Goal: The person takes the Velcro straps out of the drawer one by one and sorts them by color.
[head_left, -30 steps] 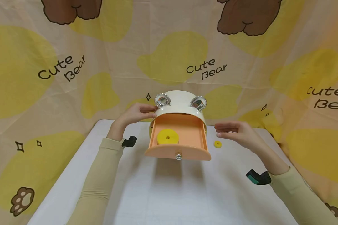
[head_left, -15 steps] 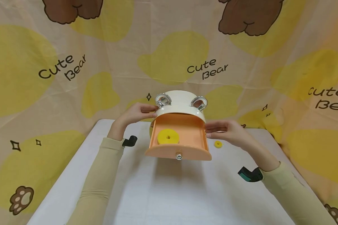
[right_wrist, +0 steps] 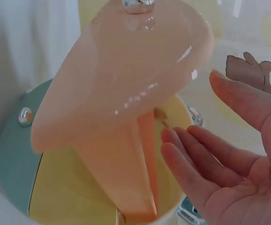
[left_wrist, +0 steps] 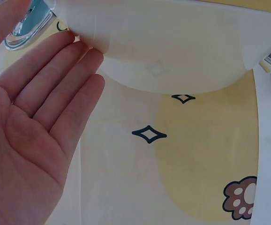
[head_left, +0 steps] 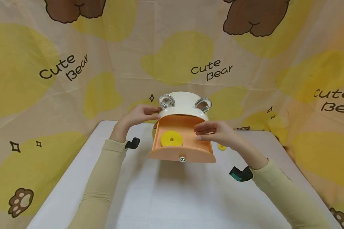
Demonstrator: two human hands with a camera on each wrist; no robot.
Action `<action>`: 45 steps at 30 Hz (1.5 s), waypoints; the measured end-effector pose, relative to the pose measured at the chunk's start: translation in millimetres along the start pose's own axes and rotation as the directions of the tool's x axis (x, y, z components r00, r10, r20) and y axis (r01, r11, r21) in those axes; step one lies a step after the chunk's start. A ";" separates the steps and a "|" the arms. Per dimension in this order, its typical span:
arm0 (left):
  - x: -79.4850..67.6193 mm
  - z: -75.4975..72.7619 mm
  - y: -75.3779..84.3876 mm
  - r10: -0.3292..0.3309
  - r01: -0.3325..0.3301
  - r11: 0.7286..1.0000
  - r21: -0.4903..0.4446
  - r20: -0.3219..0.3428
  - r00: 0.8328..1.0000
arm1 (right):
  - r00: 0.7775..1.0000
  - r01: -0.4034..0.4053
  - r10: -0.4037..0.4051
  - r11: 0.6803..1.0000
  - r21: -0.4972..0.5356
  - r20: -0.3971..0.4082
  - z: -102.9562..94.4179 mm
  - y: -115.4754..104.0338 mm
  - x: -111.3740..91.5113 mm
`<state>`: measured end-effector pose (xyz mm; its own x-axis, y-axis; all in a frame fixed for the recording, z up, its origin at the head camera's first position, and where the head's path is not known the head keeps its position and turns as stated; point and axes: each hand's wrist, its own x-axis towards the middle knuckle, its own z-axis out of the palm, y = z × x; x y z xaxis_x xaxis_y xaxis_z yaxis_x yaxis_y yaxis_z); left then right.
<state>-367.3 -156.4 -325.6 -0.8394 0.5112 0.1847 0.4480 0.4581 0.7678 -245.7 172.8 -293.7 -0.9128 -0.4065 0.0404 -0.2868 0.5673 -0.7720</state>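
Note:
A rounded white storage box (head_left: 183,103) with silver ear-like loops has its peach top drawer (head_left: 182,154) pulled out. Inside the drawer, toward its left, lies a large yellow ring (head_left: 171,135). My left hand (head_left: 136,115) has its fingers extended with the tips right at the box's left side, also seen in the left wrist view, where the palm (left_wrist: 27,136) shows. Over the drawer's right side reaches my right hand (head_left: 218,131), its fingers lightly bent and holding nothing. In the right wrist view that hand (right_wrist: 229,173) appears beside the drawer front (right_wrist: 126,65), thumb apart from the fingers.
A small yellow ring (head_left: 222,147) lies on the white table (head_left: 175,203), right of the box and partly behind the right hand. Yellow and green drawer fronts (right_wrist: 13,145) sit lower in the box. A bear-print cloth (head_left: 172,60) hangs behind.
My right hand has moved left from beside the box, past the small yellow ring, to above the open drawer. The left hand stays at the box's side.

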 end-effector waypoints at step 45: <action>-6.5 -1.4 13.8 -0.026 0.026 1.000 0.005 0.010 1.000 | 0.973 0.108 -0.108 0.994 0.013 0.203 46.1 -3.4 55.4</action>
<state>-356.1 -154.5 -315.4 -0.8477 0.5062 0.1587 0.4277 0.4751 0.7690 -281.9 115.4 -318.1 -0.7982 -0.6024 -0.0060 -0.3795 0.5106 -0.7715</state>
